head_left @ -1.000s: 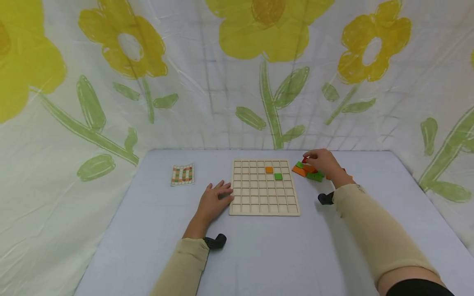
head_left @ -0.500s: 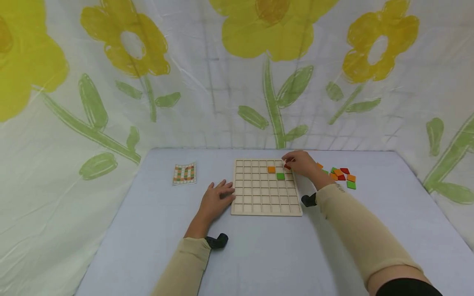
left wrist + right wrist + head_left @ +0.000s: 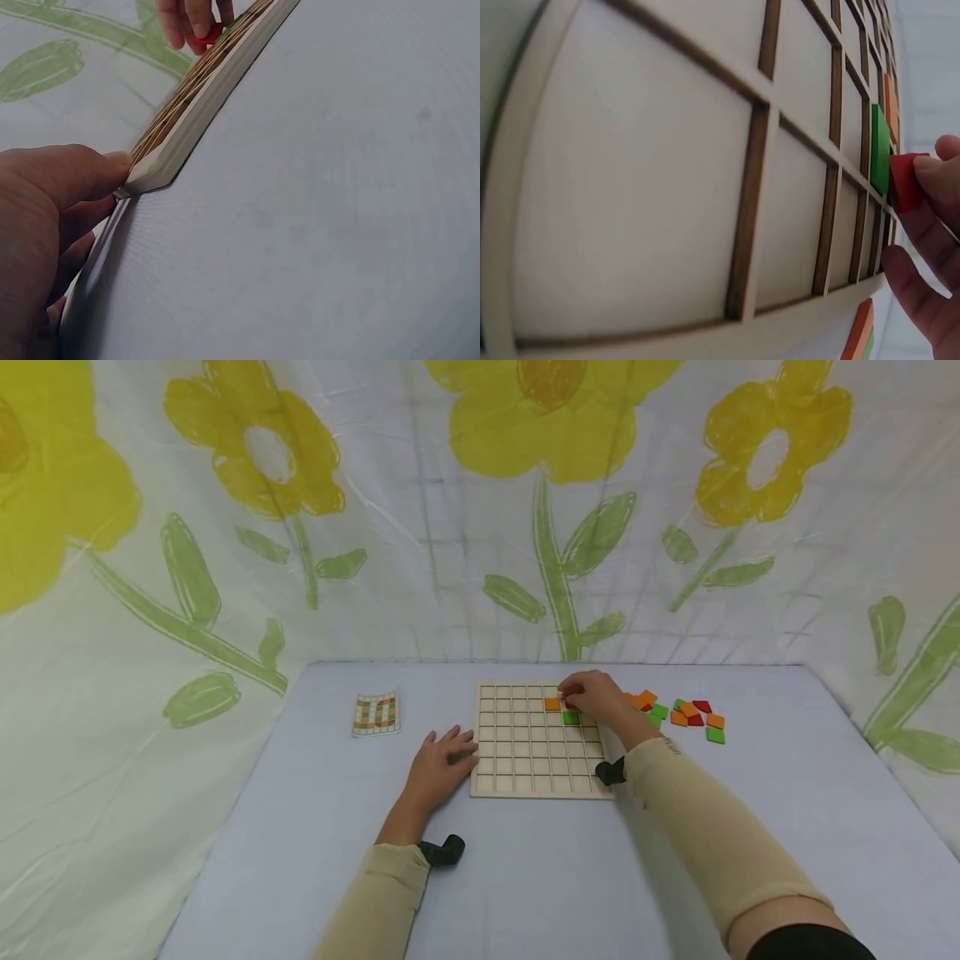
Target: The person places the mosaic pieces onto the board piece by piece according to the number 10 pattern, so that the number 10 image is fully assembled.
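Observation:
My right hand (image 3: 596, 695) pinches a red square tile (image 3: 908, 182) between thumb and fingertips. The tile is tilted over a cell of the pale wooden grid board (image 3: 517, 760), right beside a green tile (image 3: 572, 718) lying in the grid. An orange tile (image 3: 552, 703) sits in another cell, just left of the red one. My left hand (image 3: 435, 774) rests at the board's left edge with its fingers relaxed. In the left wrist view, the thumb of the left hand (image 3: 64, 187) touches the board's rim near a corner, the other fingers partly hidden behind it.
Loose orange, green and red tiles (image 3: 697, 715) lie scattered on the table right of the board, some partly behind my right wrist. A small card (image 3: 377, 713) with a coloured grid pattern lies at the left. A flower-printed curtain (image 3: 420, 527) stands behind the white table (image 3: 540, 877).
My right hand has moved left from the loose tiles to the board, bringing the red tile over the grid. The left hand stays at the board's left edge.

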Motion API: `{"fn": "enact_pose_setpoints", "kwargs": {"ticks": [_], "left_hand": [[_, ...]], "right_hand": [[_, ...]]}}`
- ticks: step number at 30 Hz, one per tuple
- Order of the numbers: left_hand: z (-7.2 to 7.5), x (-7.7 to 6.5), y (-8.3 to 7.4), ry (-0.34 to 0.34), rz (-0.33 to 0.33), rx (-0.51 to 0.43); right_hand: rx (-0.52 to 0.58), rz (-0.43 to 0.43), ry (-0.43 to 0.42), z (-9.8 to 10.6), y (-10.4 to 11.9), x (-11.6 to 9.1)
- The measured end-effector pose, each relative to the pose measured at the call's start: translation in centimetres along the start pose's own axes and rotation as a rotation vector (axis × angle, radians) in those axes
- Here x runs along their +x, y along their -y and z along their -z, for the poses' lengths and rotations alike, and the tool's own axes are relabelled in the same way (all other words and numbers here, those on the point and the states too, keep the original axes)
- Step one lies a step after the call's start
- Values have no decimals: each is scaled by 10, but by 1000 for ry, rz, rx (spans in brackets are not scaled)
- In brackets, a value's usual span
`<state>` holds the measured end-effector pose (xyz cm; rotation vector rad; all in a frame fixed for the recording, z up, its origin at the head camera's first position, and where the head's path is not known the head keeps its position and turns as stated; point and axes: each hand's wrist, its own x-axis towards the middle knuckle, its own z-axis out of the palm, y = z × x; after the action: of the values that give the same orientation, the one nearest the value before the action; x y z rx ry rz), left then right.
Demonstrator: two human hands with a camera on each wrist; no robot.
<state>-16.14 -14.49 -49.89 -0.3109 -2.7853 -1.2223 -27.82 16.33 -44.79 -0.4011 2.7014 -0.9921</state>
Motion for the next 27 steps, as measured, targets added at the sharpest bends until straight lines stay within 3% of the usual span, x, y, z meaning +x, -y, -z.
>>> {"fn": "enact_pose_setpoints", "kwargs": {"ticks": [7, 19, 27], "left_hand": [[1, 0, -1, -13, -4, -5], [0, 0, -1, 1, 2, -4], [0, 0, 0, 0, 7, -7]], "right_hand": [[32, -12, -15, -5, 1, 1], [-13, -15, -42, -7, -1, -3], [-20, 8, -76, 3, -1, -10]]}}
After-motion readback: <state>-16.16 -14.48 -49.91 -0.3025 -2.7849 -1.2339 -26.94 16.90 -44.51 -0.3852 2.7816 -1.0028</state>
